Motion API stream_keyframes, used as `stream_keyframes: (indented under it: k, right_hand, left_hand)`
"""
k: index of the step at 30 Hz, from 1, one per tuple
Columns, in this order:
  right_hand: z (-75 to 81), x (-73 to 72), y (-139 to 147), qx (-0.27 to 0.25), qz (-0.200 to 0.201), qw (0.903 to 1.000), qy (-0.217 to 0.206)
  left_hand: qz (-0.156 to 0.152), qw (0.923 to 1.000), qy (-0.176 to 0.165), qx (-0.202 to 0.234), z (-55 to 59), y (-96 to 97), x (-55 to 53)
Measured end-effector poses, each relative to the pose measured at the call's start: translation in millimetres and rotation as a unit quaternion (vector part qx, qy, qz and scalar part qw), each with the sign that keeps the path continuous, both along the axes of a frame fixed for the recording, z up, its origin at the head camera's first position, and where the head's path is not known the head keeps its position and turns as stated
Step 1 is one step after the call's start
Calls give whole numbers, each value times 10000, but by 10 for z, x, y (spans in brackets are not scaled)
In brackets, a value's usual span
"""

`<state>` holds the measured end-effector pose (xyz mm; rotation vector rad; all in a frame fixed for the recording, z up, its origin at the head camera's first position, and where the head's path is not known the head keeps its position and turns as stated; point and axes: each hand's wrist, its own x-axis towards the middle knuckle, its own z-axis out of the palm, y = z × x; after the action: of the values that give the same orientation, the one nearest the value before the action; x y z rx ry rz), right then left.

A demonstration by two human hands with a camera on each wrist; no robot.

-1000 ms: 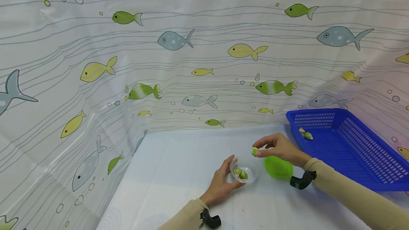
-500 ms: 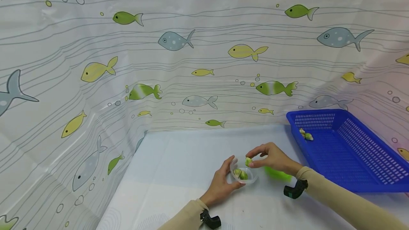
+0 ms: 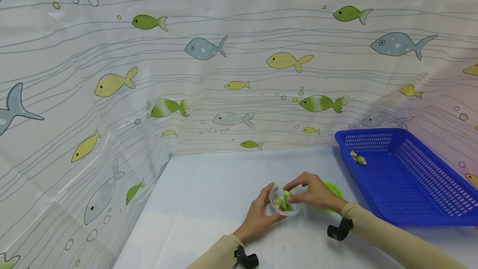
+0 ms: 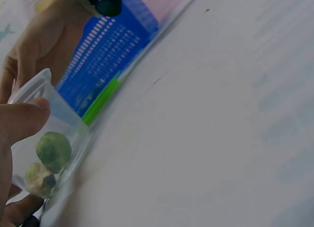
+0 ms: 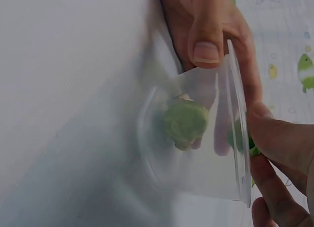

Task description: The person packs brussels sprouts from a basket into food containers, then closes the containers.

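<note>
The left grip (image 3: 259, 215) curls round one clear cup (image 5: 208, 175) on the counter (image 3: 209, 190); two sprouts (image 3: 285, 206) lie inside. The right grip (image 3: 313, 192) pinches a third sprout (image 3: 287, 194), part-hidden by fingers, at the cup's mouth. One green disc (image 3: 334, 188) shows partly behind that hand. One blue basket (image 3: 414, 182), cut off at right, holds a clump (image 3: 360, 160) too small to count.

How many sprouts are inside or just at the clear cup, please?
3: two sprouts lie inside the cup, and one sprout is pinched by the right hand at its opening. Some more may be hidden.
</note>
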<state>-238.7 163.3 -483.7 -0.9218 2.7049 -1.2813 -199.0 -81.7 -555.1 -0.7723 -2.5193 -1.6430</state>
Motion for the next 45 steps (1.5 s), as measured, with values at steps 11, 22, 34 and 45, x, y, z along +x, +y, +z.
stream_keyframes:
  k: [11, 22, 34, 45]
  right_hand:
    - [-44, 45, -51, 313, -399, 9987, -21]
    - [-110, 48, -117, 730, -401, 9952, 519]
    - [-78, 74, -218, 1307, -546, 9841, 1074]
    - [-39, 88, -276, 1721, -567, 9747, 1306]
  left_hand:
    - [-84, 9999, 8, 65, 5, -3, -3]
    - [-85, 9999, 25, 104, -7, -4, -4]
    - [-80, 9999, 123, 52, 1, -1, -5]
    - [-31, 9999, 14, 99, -17, 4, -14]
